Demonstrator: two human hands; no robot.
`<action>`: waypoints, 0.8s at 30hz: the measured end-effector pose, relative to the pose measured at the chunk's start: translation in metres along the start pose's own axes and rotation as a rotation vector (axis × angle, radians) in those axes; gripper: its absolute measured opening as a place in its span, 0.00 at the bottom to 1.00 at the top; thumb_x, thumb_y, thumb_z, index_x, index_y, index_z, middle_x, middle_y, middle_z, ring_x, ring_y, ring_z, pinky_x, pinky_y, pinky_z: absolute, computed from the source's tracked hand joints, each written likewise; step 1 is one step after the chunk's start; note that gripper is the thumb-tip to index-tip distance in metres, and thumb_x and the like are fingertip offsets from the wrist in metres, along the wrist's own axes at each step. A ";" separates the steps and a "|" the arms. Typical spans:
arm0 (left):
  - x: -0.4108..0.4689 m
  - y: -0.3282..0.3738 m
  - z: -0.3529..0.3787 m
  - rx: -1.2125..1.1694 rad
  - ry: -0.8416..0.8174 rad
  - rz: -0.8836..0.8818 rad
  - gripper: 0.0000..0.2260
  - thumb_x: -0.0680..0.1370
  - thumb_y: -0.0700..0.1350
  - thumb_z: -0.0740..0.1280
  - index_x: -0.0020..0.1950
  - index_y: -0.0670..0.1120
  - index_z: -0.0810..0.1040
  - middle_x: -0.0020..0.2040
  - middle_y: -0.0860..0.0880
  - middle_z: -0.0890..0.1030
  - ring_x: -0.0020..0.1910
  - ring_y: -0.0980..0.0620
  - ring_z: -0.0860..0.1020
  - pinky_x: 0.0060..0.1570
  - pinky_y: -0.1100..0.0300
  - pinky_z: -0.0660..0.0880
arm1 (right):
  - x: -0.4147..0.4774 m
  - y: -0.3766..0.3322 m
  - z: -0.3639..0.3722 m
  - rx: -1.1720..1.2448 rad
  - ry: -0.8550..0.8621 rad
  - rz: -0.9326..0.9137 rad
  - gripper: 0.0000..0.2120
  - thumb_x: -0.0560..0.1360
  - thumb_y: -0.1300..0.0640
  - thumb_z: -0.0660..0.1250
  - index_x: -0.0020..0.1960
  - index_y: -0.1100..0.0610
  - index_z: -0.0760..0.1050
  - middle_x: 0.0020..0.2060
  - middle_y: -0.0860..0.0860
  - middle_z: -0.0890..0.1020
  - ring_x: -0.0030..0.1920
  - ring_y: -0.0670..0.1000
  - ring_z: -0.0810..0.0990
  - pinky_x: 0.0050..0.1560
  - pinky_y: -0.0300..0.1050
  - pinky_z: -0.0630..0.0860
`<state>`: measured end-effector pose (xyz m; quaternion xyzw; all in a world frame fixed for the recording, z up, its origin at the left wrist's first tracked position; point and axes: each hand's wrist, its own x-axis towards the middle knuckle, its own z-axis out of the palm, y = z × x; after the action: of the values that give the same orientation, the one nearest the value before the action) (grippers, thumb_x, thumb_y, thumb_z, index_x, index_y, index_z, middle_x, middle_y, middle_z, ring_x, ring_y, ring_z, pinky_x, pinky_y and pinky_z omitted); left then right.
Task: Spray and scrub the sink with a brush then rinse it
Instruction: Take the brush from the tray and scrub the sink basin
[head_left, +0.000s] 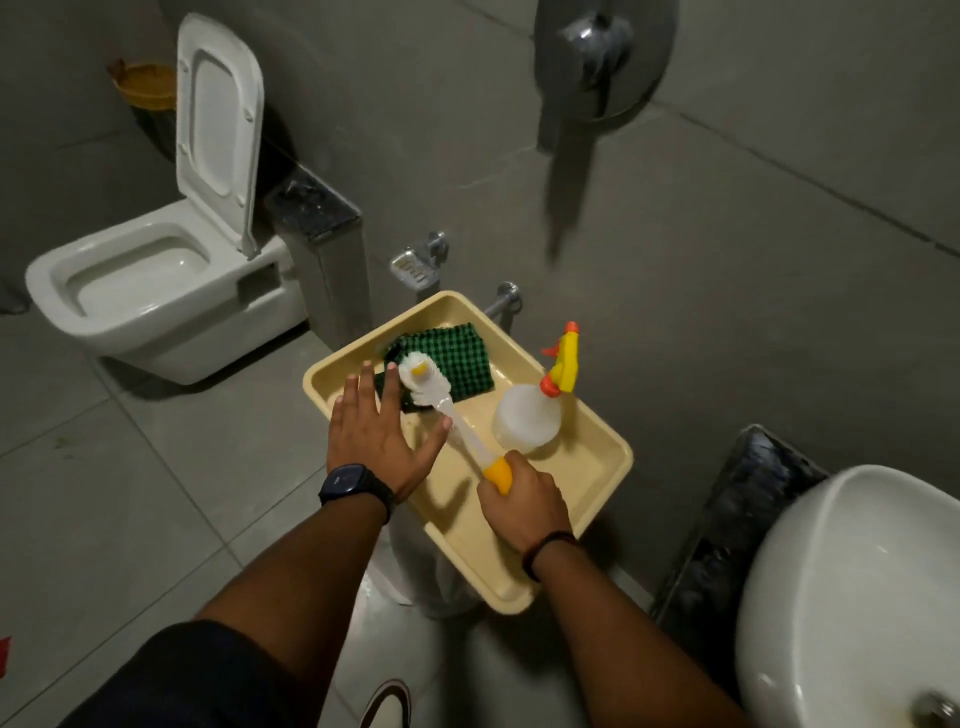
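This is a bathroom. A white toilet (156, 291) with its lid up hangs on a grey tiled wall (415, 104), a white sink (852, 597) sits at the right, a chrome shower valve (597, 47) is mounted above, and the floor (104, 493) is tiled grey.

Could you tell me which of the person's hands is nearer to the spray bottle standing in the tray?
Right. The right hand grips the brush handle just below the spray bottle; the left hand hovers open farther left.
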<state>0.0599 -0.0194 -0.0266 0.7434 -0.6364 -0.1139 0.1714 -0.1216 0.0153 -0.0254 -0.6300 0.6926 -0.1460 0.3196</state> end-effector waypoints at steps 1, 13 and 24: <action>-0.004 0.011 -0.011 -0.009 0.016 0.020 0.41 0.71 0.70 0.53 0.77 0.47 0.55 0.77 0.40 0.56 0.74 0.39 0.56 0.71 0.43 0.55 | -0.010 -0.004 -0.012 0.072 0.031 0.022 0.09 0.70 0.51 0.62 0.35 0.50 0.64 0.33 0.54 0.76 0.38 0.62 0.75 0.36 0.48 0.69; -0.168 0.251 -0.054 -0.187 -0.027 0.525 0.40 0.71 0.68 0.50 0.75 0.44 0.59 0.74 0.38 0.62 0.72 0.39 0.62 0.69 0.45 0.60 | -0.231 0.085 -0.208 0.335 0.609 0.096 0.20 0.74 0.47 0.65 0.28 0.51 0.63 0.25 0.48 0.70 0.34 0.55 0.69 0.39 0.50 0.70; -0.270 0.333 0.031 0.075 -0.253 0.615 0.42 0.73 0.67 0.54 0.77 0.44 0.44 0.78 0.43 0.43 0.76 0.44 0.42 0.73 0.48 0.41 | -0.362 0.239 -0.283 -0.092 0.158 0.670 0.17 0.75 0.41 0.58 0.37 0.52 0.71 0.49 0.59 0.81 0.48 0.58 0.78 0.43 0.45 0.70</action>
<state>-0.2983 0.2000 0.0649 0.5023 -0.8509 -0.1245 0.0900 -0.4841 0.3469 0.1368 -0.3679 0.8895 -0.0501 0.2664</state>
